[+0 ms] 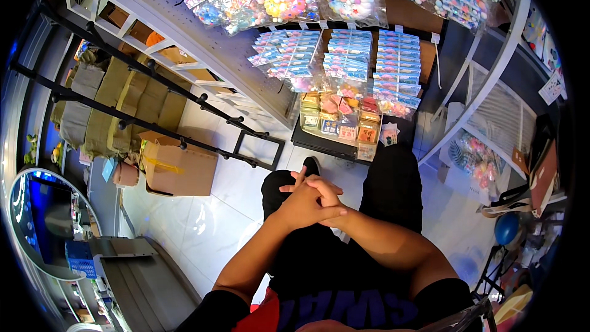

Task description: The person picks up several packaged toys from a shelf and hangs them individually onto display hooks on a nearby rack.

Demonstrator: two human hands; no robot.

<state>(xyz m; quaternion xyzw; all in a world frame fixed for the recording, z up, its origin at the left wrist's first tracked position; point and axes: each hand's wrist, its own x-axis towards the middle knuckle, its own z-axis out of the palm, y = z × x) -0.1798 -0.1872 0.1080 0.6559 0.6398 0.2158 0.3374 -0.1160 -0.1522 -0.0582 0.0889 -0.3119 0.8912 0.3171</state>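
My left hand (300,206) and my right hand (326,190) are clasped together in front of my lap. Their fingers are interlaced and closed, and a few fingertips stick out toward the far left. No object shows in either hand; the palms are hidden. Both forearms rest inward above my dark-trousered legs (393,190). Beyond my knees, nearest to the hands, stands a low black display stand (326,142) with small packaged items (347,129) in clear wrap. Above them hang rows of blue-topped bead packets (347,55).
Larger bead bags (286,3) hang at the top. On the left are a black rail rack (153,74), stacked olive cushions (117,104), a cardboard box (178,166) and a round mirror (52,221). A curved white frame (473,101) and a blue ball (506,229) stand at right.
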